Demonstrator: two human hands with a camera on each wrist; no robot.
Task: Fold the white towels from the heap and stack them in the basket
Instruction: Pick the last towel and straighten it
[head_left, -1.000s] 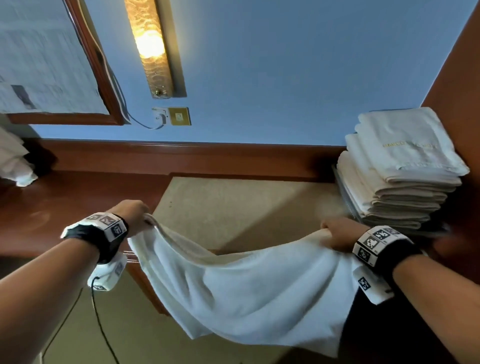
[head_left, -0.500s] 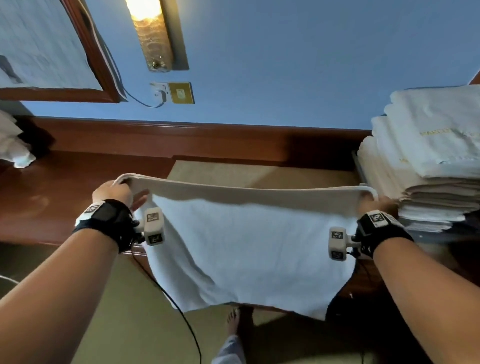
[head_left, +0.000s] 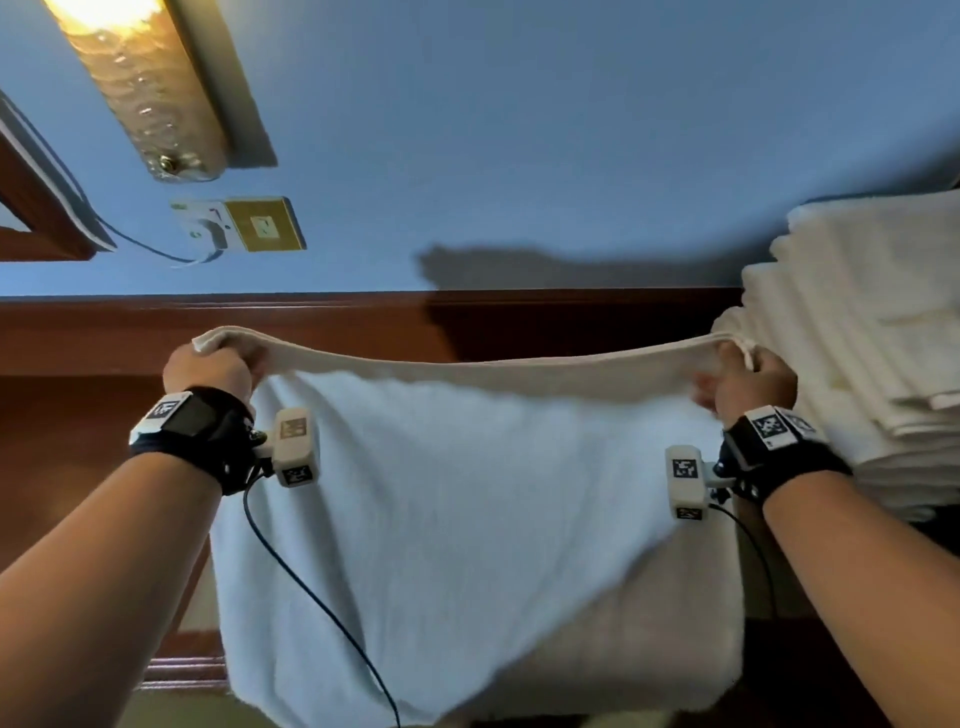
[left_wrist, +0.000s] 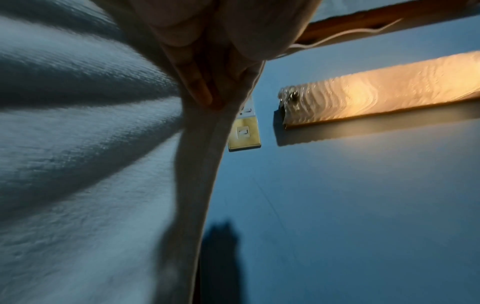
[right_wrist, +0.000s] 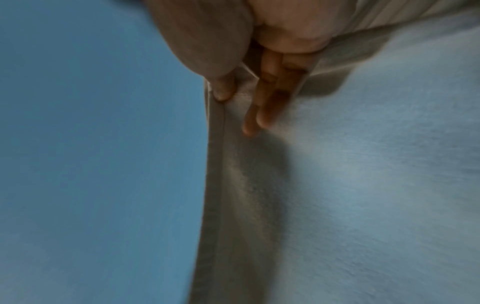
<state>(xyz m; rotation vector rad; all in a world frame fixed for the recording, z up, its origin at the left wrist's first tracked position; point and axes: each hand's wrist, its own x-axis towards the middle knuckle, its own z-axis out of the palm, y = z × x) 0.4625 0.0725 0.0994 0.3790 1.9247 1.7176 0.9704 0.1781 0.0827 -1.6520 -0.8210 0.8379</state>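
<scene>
A white towel hangs stretched in the air in front of me, its top edge taut between both hands. My left hand pinches the top left corner, thumb and fingers closed on the hem. My right hand pinches the top right corner; in the right wrist view the thumb presses the hem of the towel against the fingers. The towel fills the left half of the left wrist view. A tall stack of folded white towels stands at the right; the basket under it is not visible.
A dark wooden counter and its raised back ledge run behind the towel. The blue wall carries a lit lamp, a brass switch plate and a framed panel at far left. Wrist camera cables hang below my arms.
Both hands have lifted the towel higher and pulled its top edge taut. The view has tilted up, so the counter top and the heap at far left are out of sight.
</scene>
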